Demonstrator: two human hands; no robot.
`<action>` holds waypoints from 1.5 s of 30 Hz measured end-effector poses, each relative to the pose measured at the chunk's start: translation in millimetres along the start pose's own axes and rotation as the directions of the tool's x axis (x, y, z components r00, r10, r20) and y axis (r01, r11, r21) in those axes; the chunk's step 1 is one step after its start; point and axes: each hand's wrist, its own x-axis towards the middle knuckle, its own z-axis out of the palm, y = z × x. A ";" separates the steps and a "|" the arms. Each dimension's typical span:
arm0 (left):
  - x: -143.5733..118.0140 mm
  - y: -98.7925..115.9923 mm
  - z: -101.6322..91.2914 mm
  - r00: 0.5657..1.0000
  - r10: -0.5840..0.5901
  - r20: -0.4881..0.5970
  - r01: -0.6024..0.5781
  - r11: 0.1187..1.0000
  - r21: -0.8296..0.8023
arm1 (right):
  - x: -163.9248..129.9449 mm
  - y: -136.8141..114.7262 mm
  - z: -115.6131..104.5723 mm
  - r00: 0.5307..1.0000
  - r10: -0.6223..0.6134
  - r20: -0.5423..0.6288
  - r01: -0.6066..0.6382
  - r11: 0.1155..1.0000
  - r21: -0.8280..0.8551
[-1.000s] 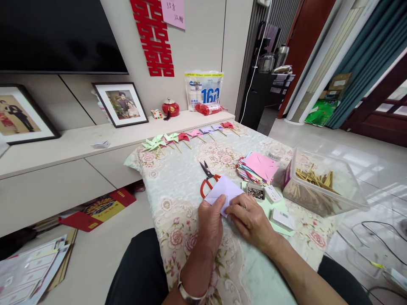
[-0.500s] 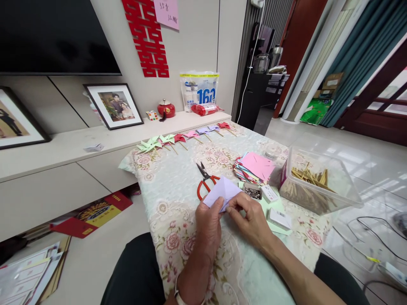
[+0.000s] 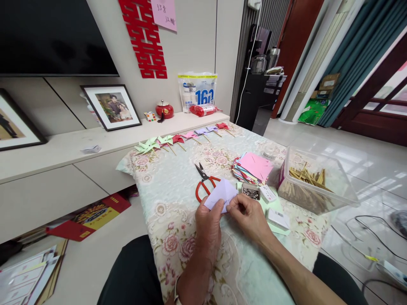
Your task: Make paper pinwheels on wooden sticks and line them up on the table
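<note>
Left hand [image 3: 208, 224] and right hand [image 3: 249, 216] both pinching lilac paper [image 3: 221, 195], held just above tablecloth [image 3: 178, 186]. Scissors [image 3: 203, 182] just behind paper, pin box [image 3: 251, 192] right of it, pinwheels [image 3: 181, 137] far behind.

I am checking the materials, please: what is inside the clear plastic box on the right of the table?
The clear plastic box holds a heap of thin wooden sticks, seen through its walls and open top. Whether anything lies beneath the sticks is hidden by them.
</note>
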 end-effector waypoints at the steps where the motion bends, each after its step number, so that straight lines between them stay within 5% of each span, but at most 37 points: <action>1: 0.5 -1.2 -1.1 1.000 0.010 0.006 -0.010 1.000 0.016 | 0.3 -0.4 -0.3 1.000 0.015 0.004 -0.015 1.000 0.008; 7: 2.1 -4.4 -5.5 0.999 0.035 0.021 -0.036 0.998 0.058 | 1.6 -1.6 -1.1 0.996 0.087 0.020 -0.087 0.995 0.044; 26: 7.2 -9.9 -8.9 0.992 0.128 -0.020 -0.121 0.971 0.205 | -0.1 -5.3 -2.4 0.999 0.048 0.002 -0.048 0.998 0.050; 32: 1.3 7.4 -9.8 1.000 0.015 -0.001 -0.014 0.979 0.202 | 8.4 2.1 -22.4 0.976 0.008 -0.216 0.027 0.987 0.161; 36: -3.6 24.5 -9.5 0.994 -0.075 0.081 0.051 0.962 0.267 | 15.7 11.7 -27.7 0.993 0.119 0.013 -0.111 0.879 0.463; 40: -4.2 38.7 -7.8 0.982 -0.124 0.139 0.065 0.928 0.367 | 13.9 10.1 -23.5 0.937 0.170 0.305 -0.336 0.675 0.657; 45: 1.0 42.2 -11.1 0.967 -0.110 0.228 -0.025 0.853 0.521 | 9.9 2.4 -19.4 0.909 0.150 0.388 -0.397 0.592 0.702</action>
